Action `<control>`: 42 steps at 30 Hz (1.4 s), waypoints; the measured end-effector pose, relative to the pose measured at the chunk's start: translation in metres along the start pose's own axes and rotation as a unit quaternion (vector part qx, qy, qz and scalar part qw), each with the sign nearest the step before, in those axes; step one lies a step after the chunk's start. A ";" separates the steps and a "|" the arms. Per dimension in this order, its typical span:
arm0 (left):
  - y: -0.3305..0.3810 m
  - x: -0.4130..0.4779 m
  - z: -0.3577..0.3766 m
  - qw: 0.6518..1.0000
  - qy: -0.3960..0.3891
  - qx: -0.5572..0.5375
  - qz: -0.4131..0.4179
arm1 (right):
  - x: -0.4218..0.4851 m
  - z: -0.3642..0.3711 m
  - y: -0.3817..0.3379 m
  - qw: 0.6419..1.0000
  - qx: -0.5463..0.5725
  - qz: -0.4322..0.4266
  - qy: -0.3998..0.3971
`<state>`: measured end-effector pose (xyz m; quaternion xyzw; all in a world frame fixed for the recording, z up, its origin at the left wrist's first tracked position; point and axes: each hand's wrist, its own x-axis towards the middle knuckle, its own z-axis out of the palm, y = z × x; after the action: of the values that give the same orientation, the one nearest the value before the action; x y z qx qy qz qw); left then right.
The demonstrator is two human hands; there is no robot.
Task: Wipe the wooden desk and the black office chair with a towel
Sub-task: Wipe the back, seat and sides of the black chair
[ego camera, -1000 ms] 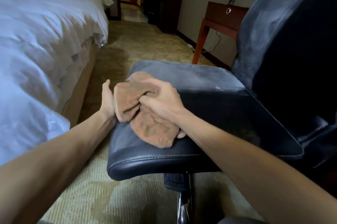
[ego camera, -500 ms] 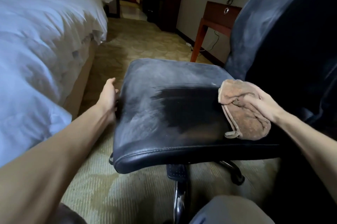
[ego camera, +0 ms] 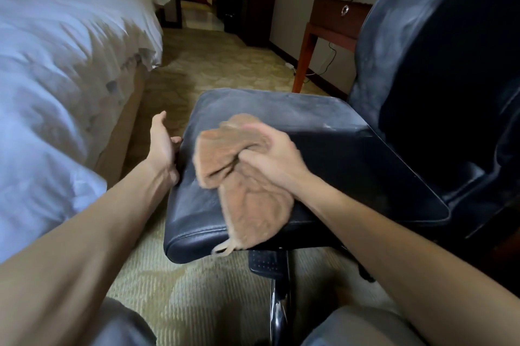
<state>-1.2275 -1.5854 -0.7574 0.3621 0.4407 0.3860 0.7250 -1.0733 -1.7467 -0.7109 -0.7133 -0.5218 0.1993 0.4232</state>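
The seat (ego camera: 281,109) of the black chair (ego camera: 439,70) is judged to be the part being wiped. A dark, clean band is seen across its middle, while a grey film is left along the far edge and on the backrest (ego camera: 394,36). The next stroke is judged to call for the towel (ego camera: 250,196) to be pressed flat and carried over that grey strip, with the seat kept from turning. The brown towel is bunched on the seat's near left part and is gripped by the right hand (ego camera: 270,154), whose fingers are curled tightly into the cloth. The left hand (ego camera: 163,148) is laid against the seat's left edge, thumb raised and fingers loosely bent, with nothing clasped. The wooden desk (ego camera: 334,22) is seen well apart, by the far wall.
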 end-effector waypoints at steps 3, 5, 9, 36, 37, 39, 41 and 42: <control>0.014 -0.003 -0.006 1.000 -0.028 -0.003 0.006 | 0.008 0.018 -0.015 0.978 0.203 0.001 -0.039; 0.024 -0.005 -0.010 0.999 -0.032 0.014 0.004 | 0.009 0.015 -0.025 0.970 0.244 0.011 -0.012; 0.037 -0.009 0.002 0.993 -0.062 0.089 0.041 | 0.022 -0.003 -0.034 0.976 0.178 -0.020 0.122; -0.001 -0.003 0.021 0.991 -0.030 0.095 0.094 | 0.003 -0.071 0.051 0.973 -0.212 0.058 0.073; -0.001 -0.002 0.021 0.992 -0.032 0.090 0.086 | 0.001 -0.061 0.046 0.973 -0.218 0.039 0.063; 0.000 -0.002 0.021 0.994 -0.042 0.073 0.073 | -0.005 -0.039 0.031 0.975 -0.219 0.000 0.047; 0.001 -0.003 0.021 0.996 -0.051 0.056 0.051 | -0.010 -0.017 0.013 0.975 -0.215 -0.040 0.026; 0.004 -0.003 0.019 0.997 -0.060 0.042 0.041 | -0.011 -0.005 0.004 0.976 -0.212 -0.058 0.012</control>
<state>-1.2118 -1.5904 -0.7465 0.4322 0.3972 0.3740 0.7180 -1.0715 -1.7593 -0.7129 -0.7576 -0.5876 0.0508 0.2796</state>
